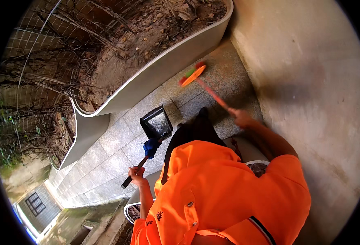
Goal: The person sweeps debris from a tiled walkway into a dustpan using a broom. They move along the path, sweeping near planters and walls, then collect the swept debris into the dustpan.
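Note:
My left hand (pixel 137 176) is closed round the dark handle of a long-handled dustpan (pixel 145 127). The black pan lies low over the paving, just ahead and left of my feet. A bunched blue cloth (pixel 151 148) wraps the handle near the pan. My right hand (pixel 242 118) grips the reddish stick of a broom (pixel 212 93), off to the right. Its orange head with red and green bristles is ahead of my feet, near the planter wall, and looks slightly blurred. Whether the bristles touch the paving I cannot tell.
A curved pale planter wall (pixel 163 61) bounds the grey paving (pixel 122 139) on the left and ahead, holding soil (pixel 122 69) and dry branches. A tall beige wall (pixel 306 81) rises at the right. Another planter (pixel 256 165) is close beside my legs.

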Motion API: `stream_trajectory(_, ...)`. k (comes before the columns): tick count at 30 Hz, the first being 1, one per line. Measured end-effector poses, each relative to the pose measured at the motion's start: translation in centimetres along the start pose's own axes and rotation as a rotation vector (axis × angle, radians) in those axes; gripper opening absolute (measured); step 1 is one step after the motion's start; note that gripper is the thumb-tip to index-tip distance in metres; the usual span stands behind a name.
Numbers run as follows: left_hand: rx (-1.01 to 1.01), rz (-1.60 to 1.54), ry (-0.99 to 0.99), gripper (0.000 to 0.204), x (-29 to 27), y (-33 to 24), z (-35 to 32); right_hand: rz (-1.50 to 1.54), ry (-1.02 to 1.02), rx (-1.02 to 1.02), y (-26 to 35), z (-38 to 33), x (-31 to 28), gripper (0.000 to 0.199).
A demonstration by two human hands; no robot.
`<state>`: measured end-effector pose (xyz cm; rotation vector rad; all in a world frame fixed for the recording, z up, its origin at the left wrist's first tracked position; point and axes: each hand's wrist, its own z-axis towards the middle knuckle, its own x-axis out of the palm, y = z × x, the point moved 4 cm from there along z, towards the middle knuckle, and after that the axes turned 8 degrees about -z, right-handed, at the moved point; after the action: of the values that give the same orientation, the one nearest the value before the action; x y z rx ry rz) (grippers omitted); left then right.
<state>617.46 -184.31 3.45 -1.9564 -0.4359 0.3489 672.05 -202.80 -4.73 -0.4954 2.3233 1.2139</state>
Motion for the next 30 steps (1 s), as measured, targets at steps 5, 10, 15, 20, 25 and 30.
stream_trajectory(5,0.021,0.041,0.046,0.030,-0.5,-0.9,-0.1,0.056,0.465,-0.109,9.8,3.5,8.6,0.060)
stream_trajectory(10,0.045,0.140,0.133,0.028,-0.2,-0.9,1.7,0.001,0.451,-0.085,8.1,2.2,8.6,0.062)
stream_trajectory(15,0.016,0.263,0.262,0.025,3.5,-1.1,2.2,-0.088,0.092,-0.057,-3.5,-0.3,5.2,0.063)
stream_trajectory(20,0.025,0.315,0.381,0.027,7.9,-0.7,2.6,-0.008,0.035,0.174,-2.1,-2.0,0.7,0.063)
stream_trajectory(25,0.061,0.405,0.587,0.032,17.1,0.2,3.1,-0.184,-0.225,0.023,-3.2,-5.5,0.6,0.063)
stream_trajectory(30,0.210,0.666,0.709,0.036,28.1,0.9,1.8,0.245,0.006,0.485,-1.7,-9.9,0.0,0.060)
